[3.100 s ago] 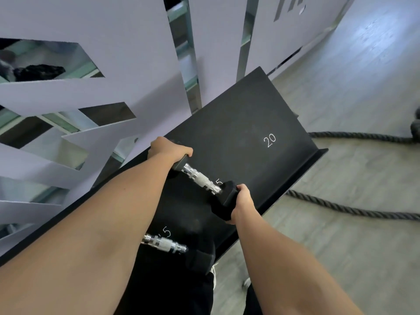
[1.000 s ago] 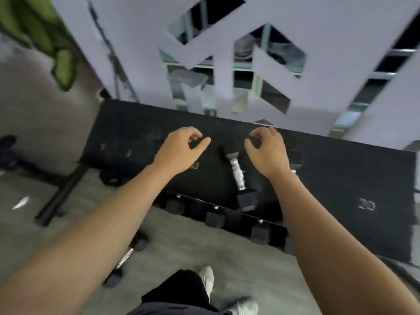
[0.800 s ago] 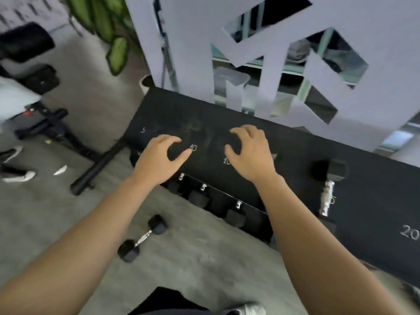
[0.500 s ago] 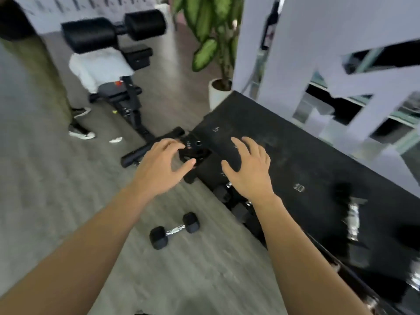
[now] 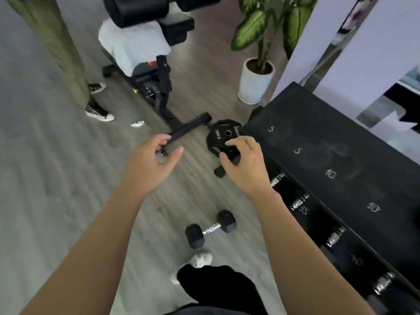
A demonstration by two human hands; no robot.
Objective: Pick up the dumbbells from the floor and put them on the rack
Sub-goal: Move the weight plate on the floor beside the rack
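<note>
Dumbbell point(image 5: 210, 228): it lies on the grey wood floor point(image 5: 45, 189), between the person's two forearms in the view, just in front of a white shoe point(image 5: 200, 260). It has black six-sided heads and a shiny metal handle. No hand touches it.
Left hand point(image 5: 147, 165): it is held above the floor with nothing in it, the fingers loosely curled and the thumb standing apart.
Right hand point(image 5: 244, 165): it is also free of any object, the fingers bent and spread, raised near the left end of the rack.
Rack point(image 5: 329, 169): it is black and stands to the right of the dumbbell. The top shelf is sloped and carries the white numbers 5, 5, 10 and 10. On the lower shelf, several dumbbells point(image 5: 300, 202) rest in a row with their metal handles showing.
Weight plate point(image 5: 223, 137): it is black and round, and lies by the corner of the rack, partly behind the right hand.
Bench point(image 5: 145, 42): a black training bench stands farther back with a white cloth point(image 5: 129, 44) on it.
Plant point(image 5: 256, 80): it is in a white pot behind the rack.
Other person: legs in olive trousers point(image 5: 52, 42) are at the left edge.
</note>
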